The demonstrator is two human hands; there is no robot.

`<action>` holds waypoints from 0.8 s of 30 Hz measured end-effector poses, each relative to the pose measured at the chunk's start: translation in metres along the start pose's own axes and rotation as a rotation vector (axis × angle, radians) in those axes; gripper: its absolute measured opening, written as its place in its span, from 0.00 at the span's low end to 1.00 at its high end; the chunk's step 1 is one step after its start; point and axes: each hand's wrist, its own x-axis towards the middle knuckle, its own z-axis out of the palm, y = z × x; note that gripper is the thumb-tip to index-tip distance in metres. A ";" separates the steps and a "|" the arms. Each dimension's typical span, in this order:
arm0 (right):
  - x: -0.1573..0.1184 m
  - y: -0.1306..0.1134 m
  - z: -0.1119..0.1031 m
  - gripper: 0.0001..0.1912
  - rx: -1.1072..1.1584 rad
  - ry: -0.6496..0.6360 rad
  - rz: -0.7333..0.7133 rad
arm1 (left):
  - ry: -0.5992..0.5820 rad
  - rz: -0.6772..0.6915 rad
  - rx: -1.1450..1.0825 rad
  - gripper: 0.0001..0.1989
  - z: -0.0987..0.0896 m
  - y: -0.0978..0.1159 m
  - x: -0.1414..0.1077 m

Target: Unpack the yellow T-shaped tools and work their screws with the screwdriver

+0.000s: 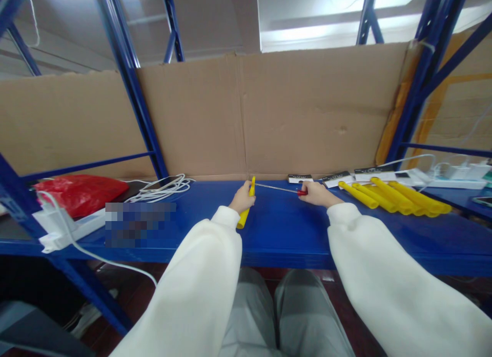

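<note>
My left hand (241,198) is closed around a yellow tube (243,219) that stands nearly upright, tilted a little, above the blue shelf top. In my right hand (315,194) is the red handle of a screwdriver (277,187). Its long thin metal shaft points left, and its tip reaches the upper part of the tube; I cannot tell whether it touches or enters it. Further right, several more yellow tubes (407,198) lie side by side on the blue surface.
Small black-and-white boxes (300,178) lie along the cardboard back panel (315,111). At left are a red plastic bag (80,193), coiled white cable (163,187) and a white power strip (90,223). Blue metal posts (132,90) frame the shelf (284,234). Another power strip (457,182) is at right.
</note>
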 end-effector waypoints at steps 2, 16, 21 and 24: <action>0.001 0.002 0.002 0.06 0.027 0.011 -0.006 | 0.003 0.001 -0.008 0.23 0.000 0.000 0.000; -0.002 0.001 0.000 0.05 0.001 0.014 0.039 | -0.013 0.000 -0.015 0.24 0.000 0.003 -0.003; 0.000 0.002 0.000 0.06 0.008 0.012 0.022 | -0.027 0.002 -0.035 0.24 -0.001 0.005 -0.004; 0.000 0.002 -0.002 0.03 -0.017 -0.011 0.017 | -0.022 -0.003 -0.038 0.24 -0.001 0.006 -0.005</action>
